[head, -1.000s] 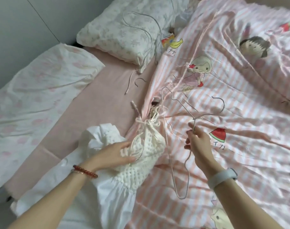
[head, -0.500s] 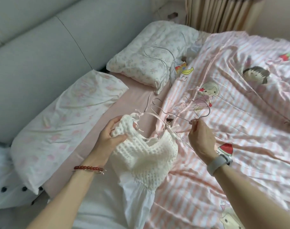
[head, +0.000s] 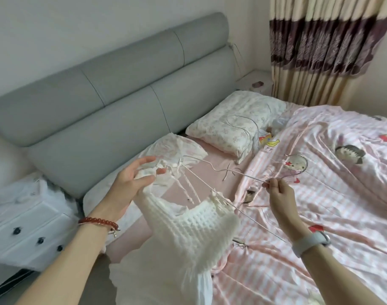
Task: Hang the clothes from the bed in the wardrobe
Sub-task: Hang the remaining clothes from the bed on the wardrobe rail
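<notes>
A white dress with a knitted top (head: 194, 230) hangs in the air over the bed's near edge, its thin straps running up to a thin metal wire hanger (head: 252, 177). My right hand (head: 280, 195) pinches the hanger near its neck, the hook lying above the pink striped duvet (head: 320, 194). My left hand (head: 133, 183) is raised with fingers spread, the dress's upper edge and one strap draped over its fingertips. The skirt drops out of view at the bottom.
More wire hangers (head: 243, 126) lie on the floral pillow (head: 227, 128). A second pillow (head: 179, 148) lies by the grey padded headboard (head: 113, 102). A white drawer unit (head: 27, 227) stands at the left, a curtain (head: 324, 51) at the back right.
Both hands have lifted the dress and hanger up off the bed. My left hand has loosened from gripping the knitted top to spread fingers, and the view has tilted up to the headboard.
</notes>
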The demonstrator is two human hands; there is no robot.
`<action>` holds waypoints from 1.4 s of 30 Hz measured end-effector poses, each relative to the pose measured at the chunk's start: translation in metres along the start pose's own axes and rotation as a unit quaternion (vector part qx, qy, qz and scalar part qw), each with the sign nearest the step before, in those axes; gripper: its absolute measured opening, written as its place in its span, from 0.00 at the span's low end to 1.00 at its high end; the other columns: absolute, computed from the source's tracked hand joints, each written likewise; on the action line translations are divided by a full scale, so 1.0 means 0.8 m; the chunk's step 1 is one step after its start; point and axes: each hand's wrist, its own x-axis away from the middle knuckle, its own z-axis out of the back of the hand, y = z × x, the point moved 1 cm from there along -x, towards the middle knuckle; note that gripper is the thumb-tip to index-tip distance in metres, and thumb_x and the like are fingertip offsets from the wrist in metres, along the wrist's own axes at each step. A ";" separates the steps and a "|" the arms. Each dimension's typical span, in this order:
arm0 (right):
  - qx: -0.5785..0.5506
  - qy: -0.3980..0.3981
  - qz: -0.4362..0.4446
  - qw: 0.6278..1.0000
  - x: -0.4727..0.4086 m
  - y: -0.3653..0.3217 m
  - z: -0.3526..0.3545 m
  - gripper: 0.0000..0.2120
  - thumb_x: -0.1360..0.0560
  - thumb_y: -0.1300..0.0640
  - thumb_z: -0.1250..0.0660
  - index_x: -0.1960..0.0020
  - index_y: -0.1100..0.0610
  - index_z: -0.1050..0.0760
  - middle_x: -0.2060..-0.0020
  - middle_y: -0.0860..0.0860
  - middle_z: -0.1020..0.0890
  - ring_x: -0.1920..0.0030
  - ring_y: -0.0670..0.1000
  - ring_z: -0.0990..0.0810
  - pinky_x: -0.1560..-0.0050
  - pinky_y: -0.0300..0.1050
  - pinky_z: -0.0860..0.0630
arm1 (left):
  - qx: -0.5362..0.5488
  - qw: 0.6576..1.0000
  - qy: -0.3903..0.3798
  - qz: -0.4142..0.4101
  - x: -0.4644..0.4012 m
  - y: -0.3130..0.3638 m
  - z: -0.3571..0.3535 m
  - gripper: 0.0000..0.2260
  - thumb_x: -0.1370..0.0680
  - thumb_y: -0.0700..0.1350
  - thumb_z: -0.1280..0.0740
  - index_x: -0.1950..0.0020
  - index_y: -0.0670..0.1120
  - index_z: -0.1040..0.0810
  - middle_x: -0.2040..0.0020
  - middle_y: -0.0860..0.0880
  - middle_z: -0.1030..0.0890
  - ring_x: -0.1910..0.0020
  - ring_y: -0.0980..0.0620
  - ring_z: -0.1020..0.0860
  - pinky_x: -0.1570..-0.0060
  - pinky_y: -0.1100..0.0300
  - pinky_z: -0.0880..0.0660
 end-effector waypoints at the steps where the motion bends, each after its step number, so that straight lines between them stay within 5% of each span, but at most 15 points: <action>1: -0.004 -0.009 0.009 1.000 0.009 -0.011 -0.002 0.12 0.20 0.61 0.46 0.60 0.61 0.28 0.65 0.52 0.23 0.65 0.50 0.27 0.64 0.34 0.31 | -0.004 0.999 0.028 -0.024 0.014 0.008 0.012 0.19 0.26 0.32 0.36 0.48 0.55 0.22 0.53 0.49 0.16 0.49 0.47 0.23 0.46 0.49 0.31; 5: -0.009 0.009 0.070 0.997 0.040 -0.063 -0.001 0.12 0.20 0.61 0.46 0.58 0.61 0.27 0.60 0.56 0.22 0.58 0.53 0.26 0.56 0.45 0.33 | 0.102 0.984 0.122 -0.079 0.075 0.043 0.057 0.18 0.28 0.24 0.42 0.48 0.46 0.26 0.65 0.49 0.17 0.63 0.56 0.20 0.59 0.62 0.25; 11: 0.019 -0.053 0.232 0.971 0.121 -0.154 -0.004 0.12 0.21 0.66 0.45 0.60 0.67 0.26 0.66 0.51 0.24 0.66 0.51 0.28 0.66 0.35 0.36 | 0.141 0.968 0.171 -0.119 0.172 0.084 0.093 0.21 0.28 0.23 0.44 0.44 0.46 0.29 0.45 0.46 0.21 0.72 0.59 0.28 0.75 0.68 0.33; 20: 0.073 -0.101 0.308 0.943 0.290 -0.206 -0.011 0.12 0.22 0.66 0.43 0.60 0.66 0.24 0.60 0.59 0.18 0.60 0.58 0.22 0.63 0.44 0.37 | 0.007 0.968 0.188 -0.163 0.307 0.111 0.096 0.09 0.22 0.37 0.38 0.44 0.46 0.25 0.49 0.47 0.18 0.74 0.58 0.29 0.68 0.67 0.30; 26: 0.026 -0.058 0.274 0.960 0.378 -0.225 -0.011 0.13 0.21 0.63 0.44 0.58 0.62 0.24 0.58 0.57 0.16 0.58 0.58 0.22 0.61 0.47 0.38 | -0.066 0.976 0.133 -0.160 0.390 0.101 0.080 0.14 0.22 0.34 0.40 0.45 0.52 0.25 0.45 0.53 0.21 0.75 0.57 0.26 0.74 0.70 0.32; 30: -0.075 -0.088 0.174 0.978 0.399 -0.235 0.006 0.14 0.20 0.60 0.46 0.60 0.56 0.26 0.62 0.49 0.20 0.62 0.49 0.27 0.58 0.41 0.34 | -0.129 0.961 0.183 -0.163 0.425 0.085 0.071 0.18 0.23 0.35 0.38 0.36 0.49 0.31 0.38 0.48 0.27 0.63 0.54 0.24 0.61 0.68 0.27; 33: -0.090 -0.114 0.181 0.973 0.412 -0.237 0.019 0.13 0.20 0.61 0.46 0.61 0.57 0.27 0.66 0.42 0.23 0.66 0.43 0.27 0.64 0.33 0.32 | -0.328 0.890 0.242 -0.203 0.442 0.079 0.059 0.23 0.24 0.38 0.35 0.30 0.44 0.37 0.39 0.44 0.31 0.51 0.50 0.28 0.54 0.61 0.30; 36: -0.078 -0.150 0.230 0.958 0.425 -0.244 0.027 0.13 0.20 0.61 0.46 0.61 0.57 0.27 0.66 0.43 0.23 0.65 0.43 0.27 0.65 0.36 0.34 | -0.530 0.755 0.300 -0.241 0.464 0.085 0.043 0.26 0.27 0.40 0.31 0.30 0.42 0.35 0.49 0.41 0.27 0.66 0.40 0.24 0.70 0.55 0.31; 38: -0.069 -0.169 0.271 0.945 0.429 -0.250 0.032 0.13 0.20 0.62 0.45 0.61 0.56 0.27 0.66 0.43 0.23 0.66 0.41 0.27 0.63 0.37 0.36 | -0.579 0.685 0.348 -0.272 0.475 0.089 0.033 0.23 0.30 0.38 0.27 0.36 0.39 0.28 0.58 0.40 0.24 0.72 0.42 0.26 0.70 0.56 0.32; 42: -0.058 -0.198 0.283 0.937 0.423 -0.243 0.040 0.13 0.21 0.63 0.45 0.59 0.61 0.24 0.65 0.44 0.23 0.65 0.36 0.29 0.65 0.34 0.36 | -0.636 0.599 0.411 -0.261 0.485 0.089 0.020 0.12 0.30 0.44 0.26 0.48 0.43 0.19 0.65 0.44 0.25 0.66 0.44 0.26 0.64 0.53 0.33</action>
